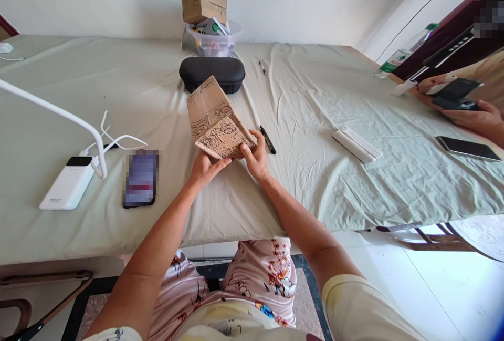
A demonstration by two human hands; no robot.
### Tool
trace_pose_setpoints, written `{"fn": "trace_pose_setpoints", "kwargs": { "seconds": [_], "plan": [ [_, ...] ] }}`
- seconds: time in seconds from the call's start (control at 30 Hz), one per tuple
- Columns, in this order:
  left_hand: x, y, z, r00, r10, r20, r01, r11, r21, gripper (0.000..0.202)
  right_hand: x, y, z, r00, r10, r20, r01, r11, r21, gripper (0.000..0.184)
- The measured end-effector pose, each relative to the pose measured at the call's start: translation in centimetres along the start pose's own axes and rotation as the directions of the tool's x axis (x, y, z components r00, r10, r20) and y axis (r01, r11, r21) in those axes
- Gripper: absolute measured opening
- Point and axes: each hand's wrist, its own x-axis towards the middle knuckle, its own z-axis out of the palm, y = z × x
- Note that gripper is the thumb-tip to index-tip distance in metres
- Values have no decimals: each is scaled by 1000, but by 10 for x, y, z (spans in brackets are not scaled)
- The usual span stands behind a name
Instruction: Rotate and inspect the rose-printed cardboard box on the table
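Note:
Between my two hands is a small cardboard box [220, 125], tilted, with black scribbles over the faces I can see. My left hand [208, 168] grips its lower left edge, thumb along the near side and the other fingers hidden beneath. At the lower right corner my right hand [256, 156] is closed on the box too, its thumb on the near face. Just right of that hand a black marker [268, 139] lies on the cloth. Behind the box sits a black zipped case [211, 74].
A power bank [67, 183] with a white cable and a phone [140, 178] lie left. A plastic basin [214, 41] carrying another box [203, 2] stands at the wall. A pen [262, 68] and a white case [356, 144] lie right. Another person's hands [472, 115] hold a dark object.

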Motion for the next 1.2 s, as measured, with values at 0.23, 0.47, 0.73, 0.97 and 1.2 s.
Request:
{"fn": "trace_pose_setpoints", "kwargs": {
  "seconds": [0.23,0.47,0.73,0.97,1.2],
  "plan": [
    [2,-3,-6,995,66,-70,-57,990,130,51,-3,-2,3,997,47,65,-45,999,-31,82],
    [3,-9,-5,995,39,-88,-28,992,126,51,-1,-6,1,998,45,48,-37,987,-158,85],
    [2,-16,-4,986,-12,-168,29,995,100,60,-2,-7,1,996,54,67,-39,977,-209,88],
    [3,-20,-8,983,-16,-182,42,989,141,77,1,-5,-2,998,16,62,4,947,-322,87],
    [4,-25,-10,985,-27,-170,50,991,128,86,1,-1,-1,997,-5,83,36,925,-378,84]
  ]
}}
